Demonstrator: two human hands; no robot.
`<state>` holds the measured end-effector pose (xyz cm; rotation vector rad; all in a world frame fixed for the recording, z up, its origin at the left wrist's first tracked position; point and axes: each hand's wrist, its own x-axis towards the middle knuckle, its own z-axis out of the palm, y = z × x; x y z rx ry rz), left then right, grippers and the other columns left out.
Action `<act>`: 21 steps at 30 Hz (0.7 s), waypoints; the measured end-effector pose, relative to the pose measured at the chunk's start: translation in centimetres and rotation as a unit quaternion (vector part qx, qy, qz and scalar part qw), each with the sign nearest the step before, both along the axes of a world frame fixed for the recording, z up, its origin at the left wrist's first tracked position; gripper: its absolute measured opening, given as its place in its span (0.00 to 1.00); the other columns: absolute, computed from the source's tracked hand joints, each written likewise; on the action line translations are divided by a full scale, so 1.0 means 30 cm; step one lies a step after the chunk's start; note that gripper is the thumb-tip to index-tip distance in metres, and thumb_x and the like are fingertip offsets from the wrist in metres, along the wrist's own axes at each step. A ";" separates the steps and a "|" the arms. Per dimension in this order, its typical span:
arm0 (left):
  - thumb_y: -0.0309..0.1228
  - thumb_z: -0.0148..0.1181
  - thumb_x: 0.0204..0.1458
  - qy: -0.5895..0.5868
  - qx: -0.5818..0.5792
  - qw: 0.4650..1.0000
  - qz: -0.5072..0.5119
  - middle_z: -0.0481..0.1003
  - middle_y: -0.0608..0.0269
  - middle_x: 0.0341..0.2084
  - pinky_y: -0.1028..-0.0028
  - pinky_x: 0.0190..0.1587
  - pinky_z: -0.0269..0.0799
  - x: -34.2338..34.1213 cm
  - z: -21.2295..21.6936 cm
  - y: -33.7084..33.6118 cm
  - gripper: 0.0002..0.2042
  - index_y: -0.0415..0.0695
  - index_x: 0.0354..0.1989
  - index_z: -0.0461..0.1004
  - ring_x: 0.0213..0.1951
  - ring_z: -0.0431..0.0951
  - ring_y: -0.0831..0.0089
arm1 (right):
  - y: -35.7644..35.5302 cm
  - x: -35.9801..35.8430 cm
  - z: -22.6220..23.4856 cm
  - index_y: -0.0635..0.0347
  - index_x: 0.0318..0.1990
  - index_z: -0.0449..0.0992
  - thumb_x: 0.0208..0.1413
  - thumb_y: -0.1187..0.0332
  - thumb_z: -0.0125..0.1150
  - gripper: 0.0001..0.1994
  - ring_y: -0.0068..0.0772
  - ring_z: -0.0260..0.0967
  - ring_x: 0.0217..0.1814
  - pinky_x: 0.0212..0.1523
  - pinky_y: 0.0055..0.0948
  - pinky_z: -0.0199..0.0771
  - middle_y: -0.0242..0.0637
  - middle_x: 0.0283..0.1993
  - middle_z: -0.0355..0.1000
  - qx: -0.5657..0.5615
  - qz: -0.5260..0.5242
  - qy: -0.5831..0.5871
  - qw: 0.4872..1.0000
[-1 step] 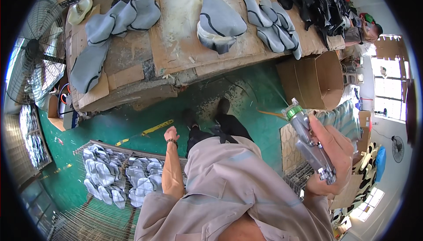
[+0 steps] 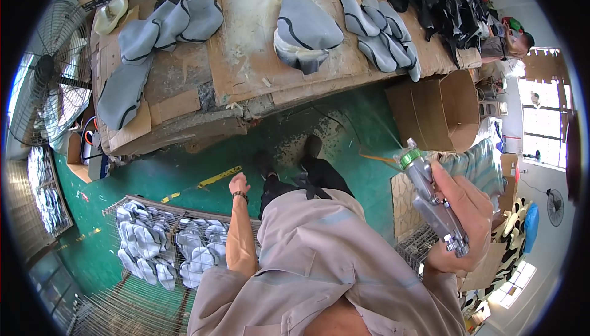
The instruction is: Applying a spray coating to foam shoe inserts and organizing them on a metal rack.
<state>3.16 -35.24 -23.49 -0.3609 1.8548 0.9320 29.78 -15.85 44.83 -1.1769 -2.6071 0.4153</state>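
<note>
My right hand (image 2: 464,213) is closed around a grey metal spray gun (image 2: 424,182) with a green ring near its nozzle. A faint pale streak shows in the air beyond the nozzle. Low at my left side hangs my left hand (image 2: 238,184), empty, its fingers loosely bent and slightly apart, with a dark band on the wrist. On the bench ahead, a grey curved pad with a black stripe (image 2: 309,21) rests on a pale, dark-edged form (image 2: 300,55). Neither hand touches it.
Similar grey pads lie on the cardboard-covered bench (image 2: 178,93), left (image 2: 138,39) and right (image 2: 378,56). Black pieces (image 2: 430,7) are heaped at the far right. A cardboard box (image 2: 430,111) stands below. Wire racks (image 2: 126,204) hold pads behind my left arm. A fan (image 2: 49,68) stands left.
The fingers of my left hand have spread slightly. My right hand and the spray gun have hardly moved, and the pads lie as before.
</note>
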 end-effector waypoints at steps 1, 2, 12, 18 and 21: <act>0.38 0.66 0.56 0.014 0.004 1.000 -0.004 0.79 0.69 0.30 0.69 0.31 0.80 0.004 0.013 0.043 0.12 0.49 0.46 0.84 0.32 0.78 0.75 | -0.010 0.013 -0.008 0.71 0.62 0.74 0.41 0.75 0.66 0.34 0.43 0.76 0.31 0.33 0.34 0.76 0.46 0.34 0.76 -0.005 0.004 -0.005 1.000; 0.38 0.66 0.57 0.041 0.055 0.998 -0.010 0.79 0.69 0.31 0.70 0.31 0.79 0.004 0.034 0.089 0.12 0.48 0.46 0.84 0.32 0.77 0.76 | -0.028 0.022 -0.025 0.70 0.56 0.79 0.43 0.70 0.64 0.28 0.40 0.75 0.33 0.37 0.31 0.72 0.45 0.34 0.77 -0.015 -0.067 0.020 0.997; 0.31 0.67 0.58 0.298 0.415 0.856 -0.078 0.80 0.63 0.46 0.72 0.49 0.74 -0.035 0.559 1.003 0.15 0.42 0.53 0.80 0.46 0.78 0.72 | 0.113 0.348 -0.046 0.70 0.52 0.81 0.42 0.76 0.64 0.24 0.41 0.74 0.32 0.38 0.31 0.72 0.47 0.33 0.75 -0.104 -0.166 0.081 0.977; 0.35 0.64 0.58 0.544 0.345 0.716 -0.268 0.80 0.53 0.48 0.65 0.54 0.73 0.055 0.868 1.496 0.15 0.47 0.53 0.81 0.51 0.79 0.61 | 0.245 0.570 -0.104 0.69 0.62 0.75 0.50 0.63 0.66 0.31 0.40 0.74 0.29 0.31 0.32 0.73 0.44 0.31 0.74 -0.076 -0.051 0.103 0.990; 0.36 0.63 0.59 0.435 0.377 0.805 -0.143 0.80 0.55 0.47 0.64 0.53 0.73 -0.019 0.914 1.628 0.15 0.49 0.52 0.82 0.51 0.78 0.62 | 0.317 0.660 -0.139 0.71 0.63 0.73 0.51 0.62 0.67 0.33 0.39 0.75 0.29 0.30 0.31 0.73 0.44 0.32 0.75 -0.096 0.000 0.121 0.988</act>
